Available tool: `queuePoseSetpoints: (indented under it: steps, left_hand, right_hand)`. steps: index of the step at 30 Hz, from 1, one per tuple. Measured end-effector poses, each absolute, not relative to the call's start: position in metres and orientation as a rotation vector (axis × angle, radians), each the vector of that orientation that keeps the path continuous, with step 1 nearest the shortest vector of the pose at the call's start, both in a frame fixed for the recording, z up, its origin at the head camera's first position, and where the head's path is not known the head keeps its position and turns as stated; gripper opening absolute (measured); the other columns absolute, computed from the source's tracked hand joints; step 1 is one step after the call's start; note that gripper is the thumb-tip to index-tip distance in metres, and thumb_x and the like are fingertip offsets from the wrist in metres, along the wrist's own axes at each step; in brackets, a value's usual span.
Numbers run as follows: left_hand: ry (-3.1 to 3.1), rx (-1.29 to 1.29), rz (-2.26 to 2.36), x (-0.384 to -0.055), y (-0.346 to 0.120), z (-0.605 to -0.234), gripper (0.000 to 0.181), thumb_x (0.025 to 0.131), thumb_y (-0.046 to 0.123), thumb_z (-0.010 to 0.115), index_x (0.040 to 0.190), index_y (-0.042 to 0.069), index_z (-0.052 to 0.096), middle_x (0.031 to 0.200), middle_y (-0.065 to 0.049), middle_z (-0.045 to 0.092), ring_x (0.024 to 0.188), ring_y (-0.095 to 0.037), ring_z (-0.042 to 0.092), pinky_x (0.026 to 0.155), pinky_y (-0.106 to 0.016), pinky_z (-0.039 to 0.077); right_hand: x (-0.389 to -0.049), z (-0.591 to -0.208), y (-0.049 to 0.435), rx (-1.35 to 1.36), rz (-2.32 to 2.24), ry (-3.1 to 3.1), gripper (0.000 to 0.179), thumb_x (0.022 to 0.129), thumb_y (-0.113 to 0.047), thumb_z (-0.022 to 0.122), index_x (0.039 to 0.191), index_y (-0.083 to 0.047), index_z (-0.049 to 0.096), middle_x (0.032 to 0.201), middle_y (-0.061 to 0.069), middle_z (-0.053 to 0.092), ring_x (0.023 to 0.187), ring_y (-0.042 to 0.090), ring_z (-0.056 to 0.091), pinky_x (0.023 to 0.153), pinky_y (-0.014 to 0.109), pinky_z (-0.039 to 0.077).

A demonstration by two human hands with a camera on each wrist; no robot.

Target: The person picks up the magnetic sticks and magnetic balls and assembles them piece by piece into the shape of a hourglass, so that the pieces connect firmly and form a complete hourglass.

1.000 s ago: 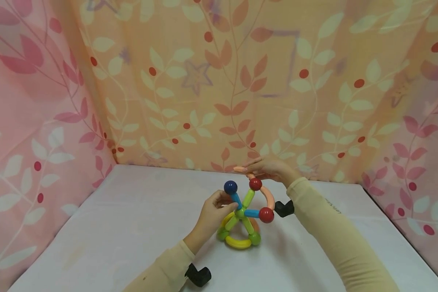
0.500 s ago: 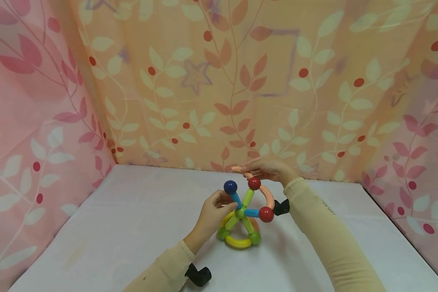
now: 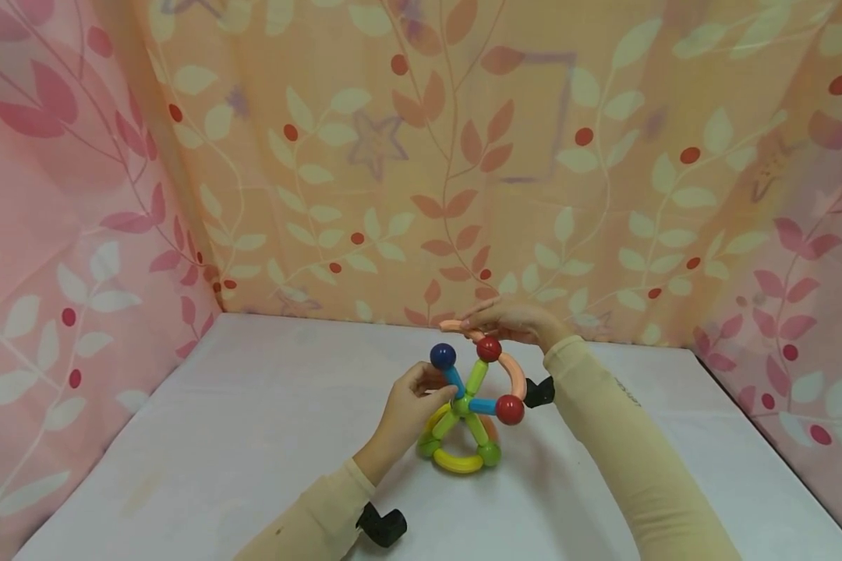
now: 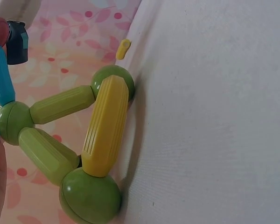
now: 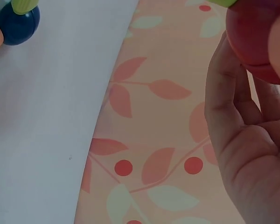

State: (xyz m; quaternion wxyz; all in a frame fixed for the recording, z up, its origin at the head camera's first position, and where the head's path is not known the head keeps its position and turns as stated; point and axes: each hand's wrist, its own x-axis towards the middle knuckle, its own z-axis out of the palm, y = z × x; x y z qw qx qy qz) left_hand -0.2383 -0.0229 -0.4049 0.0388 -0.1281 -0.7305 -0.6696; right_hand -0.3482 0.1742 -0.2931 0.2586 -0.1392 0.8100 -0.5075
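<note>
A construction of magnetic balls and rods stands upright on the table in the head view, with a green ball (image 3: 462, 407) at its centre. My left hand (image 3: 410, 405) pinches the blue rod (image 3: 454, 379) that carries a dark blue ball (image 3: 443, 356). At the top, my right hand (image 3: 519, 321) holds a curved peach rod (image 3: 452, 326) beside the upper red ball (image 3: 489, 349). Another curved peach rod (image 3: 515, 375) runs from there down to the lower red ball (image 3: 510, 409). In the left wrist view a curved yellow rod (image 4: 106, 126) links two green base balls.
The white table (image 3: 252, 436) meets a patterned curtain (image 3: 309, 195) at the back. A small yellow piece (image 4: 123, 49) lies near the table's edge in the left wrist view. Low in the right wrist view's corner, another dark blue ball (image 5: 19, 24) joins peach and green rods.
My right hand and the curved peach rod have shifted slightly left, its free tip nearer the dark blue ball. The left hand keeps its grip, and the construction stays in place.
</note>
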Motion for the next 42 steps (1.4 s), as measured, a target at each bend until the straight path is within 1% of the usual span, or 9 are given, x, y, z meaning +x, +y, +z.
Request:
queuePoseSetpoints:
  steps: [2,9,14,16,19,23,29,34,42]
  left_hand:
    - [-2.237,-0.393,-2.055,-0.2383,-0.0224,-0.4047,0.023,0.092,0.021,0.071,0.110,0.008,0.064,0.109,-0.009,0.069,0.103,-0.019,0.065,0.090,-0.029,0.052]
    - [-2.236,-0.390,-2.049,-0.2400,-0.0215,-0.4098,0.026,0.092,0.023,0.072,0.111,0.008,0.064,0.110,-0.009,0.069,0.104,-0.019,0.066,0.091,-0.029,0.053]
    - [-2.240,-0.399,-2.037,-0.2420,-0.0228,-0.4116,0.026,0.092,0.023,0.072,0.112,0.008,0.063,0.110,-0.009,0.069,0.106,-0.020,0.065,0.090,-0.024,0.053]
    - [-2.235,-0.401,-2.042,-0.2424,-0.0231,-0.4113,0.026,0.092,0.023,0.072,0.111,0.008,0.063,0.110,-0.009,0.068,0.106,-0.020,0.065,0.089,-0.023,0.053]
    - [-2.227,-0.401,-2.041,-0.2430,-0.0231,-0.4103,0.026,0.092,0.023,0.072,0.111,0.008,0.063,0.110,-0.009,0.068,0.106,-0.020,0.065,0.089,-0.022,0.053]
    - [-2.224,-0.396,-2.036,-0.2418,-0.0226,-0.4089,0.026,0.092,0.022,0.072,0.111,0.007,0.063,0.109,-0.009,0.069,0.105,-0.020,0.066,0.092,-0.026,0.055]
    - [-2.233,-0.391,-2.028,-0.2379,-0.0219,-0.4077,0.025,0.092,0.022,0.071,0.112,0.008,0.063,0.110,-0.009,0.069,0.105,-0.020,0.065,0.097,-0.035,0.055]
    - [-2.223,-0.398,-2.027,-0.2368,-0.0213,-0.4068,0.024,0.092,0.020,0.071,0.111,0.007,0.063,0.110,-0.009,0.069,0.105,-0.020,0.066,0.097,-0.034,0.055]
    - [-2.224,-0.368,-2.054,-0.2368,-0.0212,-0.4078,0.025,0.093,0.021,0.071,0.112,0.007,0.062,0.112,-0.009,0.068,0.107,-0.021,0.065,0.097,-0.036,0.055]
  right_hand:
    - [-0.3474,-0.2917,0.1743,-0.386,-1.365,2.188,0.039,0.096,-0.021,0.064,0.129,-0.001,0.063,0.102,-0.002,0.071,0.102,0.022,0.064,0.088,0.031,0.056]
    - [-0.3461,-0.2913,0.1757,-0.420,-1.415,2.157,0.036,0.093,-0.015,0.065,0.125,0.002,0.065,0.100,0.003,0.072,0.090,0.018,0.065,0.082,0.028,0.058]
    - [-0.3475,-0.2917,0.1750,-0.464,-1.408,2.118,0.034,0.091,-0.013,0.064,0.122,0.000,0.067,0.106,0.008,0.071,0.096,0.022,0.063,0.085,0.031,0.057]
    - [-0.3475,-0.2912,0.1737,-0.475,-1.386,2.112,0.034,0.090,-0.013,0.063,0.122,-0.001,0.067,0.107,0.008,0.070,0.099,0.024,0.061,0.087,0.034,0.055]
    - [-0.3481,-0.2911,0.1718,-0.492,-1.368,2.121,0.034,0.088,-0.012,0.062,0.120,-0.003,0.069,0.104,0.005,0.070,0.098,0.025,0.058,0.087,0.035,0.054]
    - [-0.3476,-0.2915,0.1708,-0.520,-1.351,2.115,0.032,0.086,-0.010,0.060,0.115,-0.003,0.072,0.098,0.002,0.071,0.093,0.024,0.058,0.085,0.035,0.053]
    - [-0.3469,-0.2953,0.1711,-0.543,-1.337,2.082,0.030,0.084,-0.008,0.059,0.108,-0.006,0.075,0.098,0.005,0.069,0.089,0.024,0.058,0.082,0.034,0.053]
    - [-0.3487,-0.2977,0.1725,-0.547,-1.357,2.070,0.029,0.082,-0.008,0.058,0.105,-0.007,0.076,0.102,0.008,0.068,0.090,0.024,0.057,0.081,0.034,0.053]
    - [-0.3484,-0.2985,0.1738,-0.553,-1.363,2.079,0.026,0.080,-0.007,0.059,0.099,-0.009,0.077,0.095,0.004,0.070,0.089,0.023,0.056,0.079,0.033,0.053]
